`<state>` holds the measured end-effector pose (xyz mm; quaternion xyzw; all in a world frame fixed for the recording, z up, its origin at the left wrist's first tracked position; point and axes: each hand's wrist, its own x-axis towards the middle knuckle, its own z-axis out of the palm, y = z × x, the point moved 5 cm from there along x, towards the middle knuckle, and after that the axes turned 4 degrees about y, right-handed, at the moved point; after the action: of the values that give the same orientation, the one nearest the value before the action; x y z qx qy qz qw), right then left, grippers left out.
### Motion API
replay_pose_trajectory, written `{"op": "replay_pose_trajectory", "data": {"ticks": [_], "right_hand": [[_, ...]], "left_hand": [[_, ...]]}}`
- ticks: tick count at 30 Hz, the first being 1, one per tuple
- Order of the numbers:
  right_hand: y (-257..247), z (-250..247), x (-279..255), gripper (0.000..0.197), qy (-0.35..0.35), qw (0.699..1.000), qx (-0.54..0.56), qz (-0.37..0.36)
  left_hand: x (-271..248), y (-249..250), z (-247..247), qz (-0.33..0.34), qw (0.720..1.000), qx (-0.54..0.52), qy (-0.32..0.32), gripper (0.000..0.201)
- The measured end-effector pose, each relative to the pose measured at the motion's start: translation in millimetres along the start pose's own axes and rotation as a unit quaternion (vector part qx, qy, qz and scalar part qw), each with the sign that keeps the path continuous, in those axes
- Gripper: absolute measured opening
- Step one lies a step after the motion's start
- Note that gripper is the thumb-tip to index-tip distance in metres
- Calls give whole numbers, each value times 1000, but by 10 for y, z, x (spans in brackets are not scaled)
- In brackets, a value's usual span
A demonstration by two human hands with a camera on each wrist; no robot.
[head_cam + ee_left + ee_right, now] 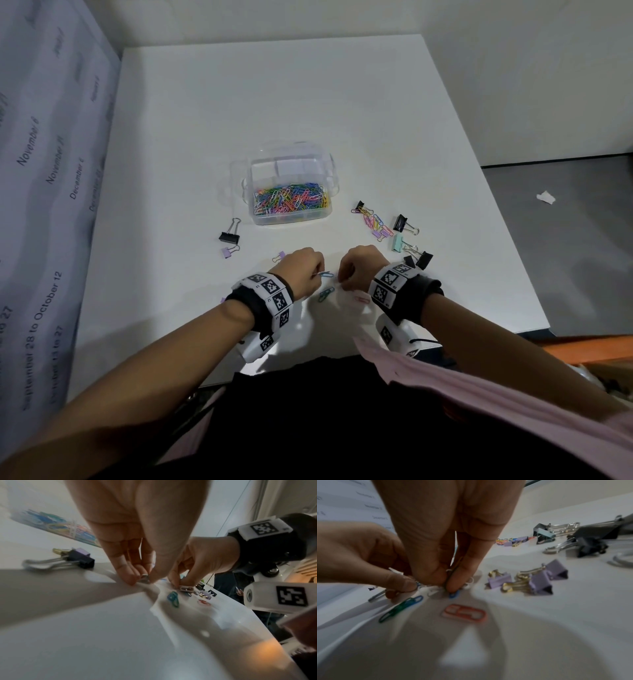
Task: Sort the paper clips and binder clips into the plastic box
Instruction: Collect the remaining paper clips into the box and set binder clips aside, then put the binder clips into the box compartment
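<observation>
- The left hand [305, 270] had its fingertips pinched on a blue paper clip [325, 274] low over the white counter [308, 113].
- The right hand [359, 265] sat just beside it, fingers curled down and pinching small clips against the counter; which ones was too blurred to tell.
- A green paper clip [325, 294] and a pink paper clip [362, 298] lay loose just below the hands.
- Purple binder clips [539, 580] sat close to the right hand.
- The clear plastic box [291, 186] stood beyond the hands, its near compartment full of coloured paper clips [291, 200].
- A black binder clip [230, 231] and a small purple one [230, 251] lay left of the box.
- Right of the box lay a pile of mixed clips [373, 222], another black clip [404, 224] and a mint binder clip [402, 244].
- Both wrists wore bands with black-and-white square markers [272, 286].
- The sheet on the left wall [44, 171] read "November 8", "December 6" and "September 28 to October 12".
</observation>
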<state>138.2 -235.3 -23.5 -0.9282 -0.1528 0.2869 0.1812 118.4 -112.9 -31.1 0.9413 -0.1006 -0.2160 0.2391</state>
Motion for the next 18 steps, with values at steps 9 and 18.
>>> {"op": "replay_pose_trajectory", "data": {"ticks": [9, 18], "right_hand": [[-7, -88, 156, 19, 14, 999, 30, 7], [-114, -143, 239, 15, 31, 999, 7, -8]], "left_hand": [[32, -172, -420, -16, 990, -94, 102, 16], [305, -484, -1053, -91, 947, -164, 262, 18]]}}
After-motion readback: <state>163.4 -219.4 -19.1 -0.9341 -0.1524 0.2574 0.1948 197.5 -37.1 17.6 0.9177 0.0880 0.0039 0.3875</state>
